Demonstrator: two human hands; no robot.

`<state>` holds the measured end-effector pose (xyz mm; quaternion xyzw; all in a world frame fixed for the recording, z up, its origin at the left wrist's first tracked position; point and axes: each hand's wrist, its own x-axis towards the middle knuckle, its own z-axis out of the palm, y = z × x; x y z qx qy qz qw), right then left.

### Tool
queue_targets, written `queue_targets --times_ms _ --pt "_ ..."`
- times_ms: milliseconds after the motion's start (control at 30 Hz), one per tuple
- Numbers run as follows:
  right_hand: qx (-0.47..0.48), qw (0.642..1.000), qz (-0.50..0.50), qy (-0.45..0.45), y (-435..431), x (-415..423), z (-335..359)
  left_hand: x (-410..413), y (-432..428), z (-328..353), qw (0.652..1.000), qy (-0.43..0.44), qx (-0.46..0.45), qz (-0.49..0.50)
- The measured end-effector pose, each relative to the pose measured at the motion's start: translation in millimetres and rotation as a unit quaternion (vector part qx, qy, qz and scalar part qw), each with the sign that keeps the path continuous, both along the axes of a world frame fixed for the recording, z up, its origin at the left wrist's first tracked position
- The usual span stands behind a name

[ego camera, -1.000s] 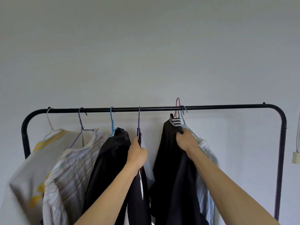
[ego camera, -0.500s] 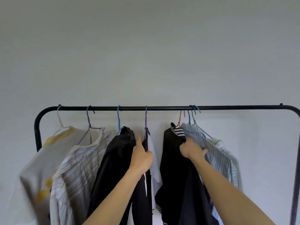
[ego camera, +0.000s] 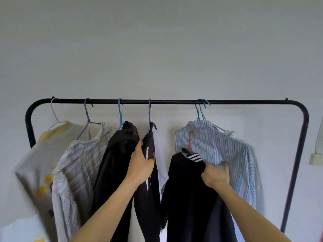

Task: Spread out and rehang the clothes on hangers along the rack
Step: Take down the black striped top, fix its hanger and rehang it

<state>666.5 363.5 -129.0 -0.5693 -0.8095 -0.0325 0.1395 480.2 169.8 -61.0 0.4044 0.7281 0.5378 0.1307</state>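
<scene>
Clothes rack (ego camera: 244, 102) spans mid-frame; garments hang from its rail at left and centre, with a blue striped shirt (ego camera: 227, 147) at right. Black top with striped collar (ego camera: 185, 189), lower centre, is off the rail on a pink hanger (ego camera: 191, 138). Right hand (ego camera: 215, 175) grips its shoulder. Left hand (ego camera: 139, 168) grips a navy-and-white garment (ego camera: 153, 193) at centre.
</scene>
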Motion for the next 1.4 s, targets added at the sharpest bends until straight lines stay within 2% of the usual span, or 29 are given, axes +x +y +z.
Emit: queue_targets --times_ms 133,267,400,500,633,800,900,1033,1167,1233,1400 --pt "-0.054 0.994 -0.036 0.091 -12.3 26.8 -9.3 6.6 -9.3 -9.1 1.0 0.02 -0.003 0.001" --pt "-0.113 0.974 -0.027 0.197 -32.4 46.6 -24.4 15.4 -21.4 -23.8 0.999 0.033 0.003 0.004" --pt "-0.123 0.969 -0.026 0.212 -62.3 64.7 -44.5 28.9 -38.8 -48.2 0.999 0.038 0.018 0.01" --pt "-0.115 0.971 -0.024 0.21 -93.4 72.8 -54.3 40.4 -53.4 -63.4 0.993 0.099 0.047 0.041" --pt "-0.094 0.97 -0.045 0.22 -141.9 84.5 -72.3 41.8 -69.2 -85.9 0.975 0.2 0.095 0.032" --pt "-0.084 0.962 -0.083 0.245 -206.3 108.8 -82.4 36.3 -85.7 -116.4 0.944 0.321 0.075 0.016" --pt "-0.088 0.957 -0.103 0.257 -241.7 124.2 -90.0 48.5 -103.0 -137.5 0.912 0.401 0.081 0.02" --pt "-0.119 0.942 -0.088 0.3 -288.4 148.8 -102.8 73.3 -118.4 -167.5 0.886 0.449 0.099 -0.066" --pt "-0.122 0.941 -0.064 0.31 -335.7 177.8 -113.9 101.5 -118.6 -185.6 0.899 0.395 0.063 -0.18" --pt "-0.13 0.943 -0.051 0.302 -357.5 194.0 -118.4 112.7 -116.1 -189.0 0.892 0.391 0.043 -0.222" --pt "-0.103 0.958 -0.046 0.264 -391.7 246.7 -134.0 142.5 -95.7 -192.0 0.822 0.464 -0.076 -0.321"
